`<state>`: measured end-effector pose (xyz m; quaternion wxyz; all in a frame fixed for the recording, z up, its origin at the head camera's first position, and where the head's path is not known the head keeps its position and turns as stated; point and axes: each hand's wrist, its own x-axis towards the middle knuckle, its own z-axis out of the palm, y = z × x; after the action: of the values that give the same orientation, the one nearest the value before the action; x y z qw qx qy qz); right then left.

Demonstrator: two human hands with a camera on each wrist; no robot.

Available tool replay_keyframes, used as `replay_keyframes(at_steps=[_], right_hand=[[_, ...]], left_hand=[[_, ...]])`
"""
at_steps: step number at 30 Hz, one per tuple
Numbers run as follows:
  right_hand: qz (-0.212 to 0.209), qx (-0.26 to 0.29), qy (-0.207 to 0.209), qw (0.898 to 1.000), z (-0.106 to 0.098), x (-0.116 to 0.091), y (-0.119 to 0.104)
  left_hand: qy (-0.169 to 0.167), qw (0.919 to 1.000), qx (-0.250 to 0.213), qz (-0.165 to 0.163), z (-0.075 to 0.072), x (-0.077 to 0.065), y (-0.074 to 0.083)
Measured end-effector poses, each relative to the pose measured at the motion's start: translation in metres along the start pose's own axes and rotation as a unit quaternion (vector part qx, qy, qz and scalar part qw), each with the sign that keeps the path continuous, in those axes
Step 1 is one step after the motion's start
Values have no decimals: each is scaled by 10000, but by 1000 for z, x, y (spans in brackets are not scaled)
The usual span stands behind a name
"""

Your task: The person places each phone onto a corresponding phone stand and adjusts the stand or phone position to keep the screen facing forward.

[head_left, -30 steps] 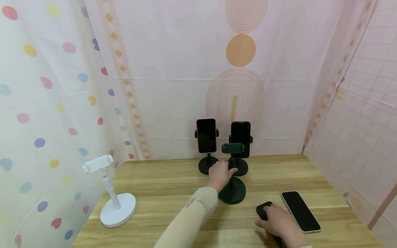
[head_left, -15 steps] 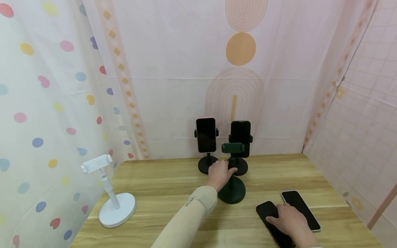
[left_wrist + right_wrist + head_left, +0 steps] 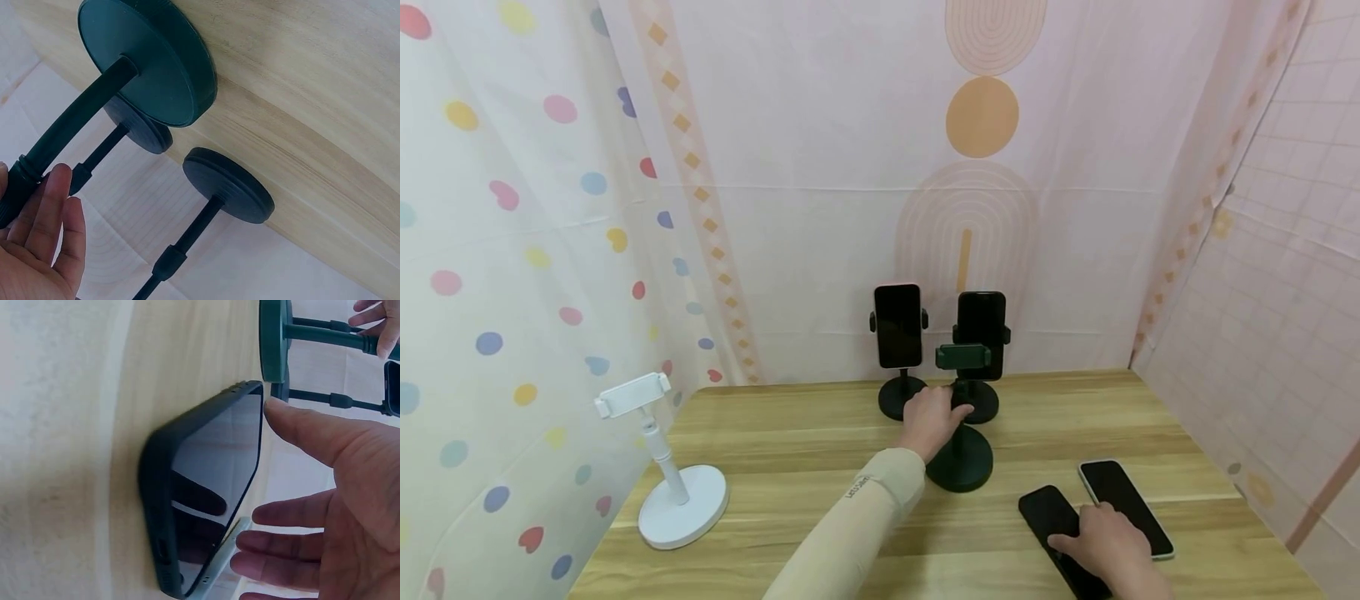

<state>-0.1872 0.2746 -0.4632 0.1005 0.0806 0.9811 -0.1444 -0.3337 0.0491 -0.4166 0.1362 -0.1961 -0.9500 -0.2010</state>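
In the head view my left hand (image 3: pixel 928 419) grips the upright of a dark green phone stand (image 3: pixel 962 462) near mid-height. The stand's round base rests on the table, and its clamp is at the top with no phone in it. The left wrist view shows the fingers curled at the ribbed collar (image 3: pixel 17 190) of the pole. At the front right, my right hand (image 3: pixel 1108 537) hovers over a black-cased phone (image 3: pixel 1047 510) lying screen up, fingers spread and relaxed. Finger reflections show on the screen (image 3: pixel 206 481) in the right wrist view.
A second phone (image 3: pixel 1126 504) with a pale edge lies right beside the black one. Behind the green stand, two black stands hold upright phones, the left phone (image 3: pixel 898 327) and the right phone (image 3: pixel 981 312). A white phone stand (image 3: pixel 688 508) stands at the left.
My right hand has shifted right from over the black phone's upper end, so more of its screen shows. The left hand and the green stand stay in place.
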Motion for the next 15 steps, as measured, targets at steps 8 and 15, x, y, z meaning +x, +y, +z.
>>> replay_keyframes(at_steps=[8,15], right_hand=[[126,50,-135,9998,9,0,-1],[223,160,-221,9994,17,3,2]], left_hand=[[-11,10000,48,1,2,1,0],[18,9999,132,9,1,0,0]])
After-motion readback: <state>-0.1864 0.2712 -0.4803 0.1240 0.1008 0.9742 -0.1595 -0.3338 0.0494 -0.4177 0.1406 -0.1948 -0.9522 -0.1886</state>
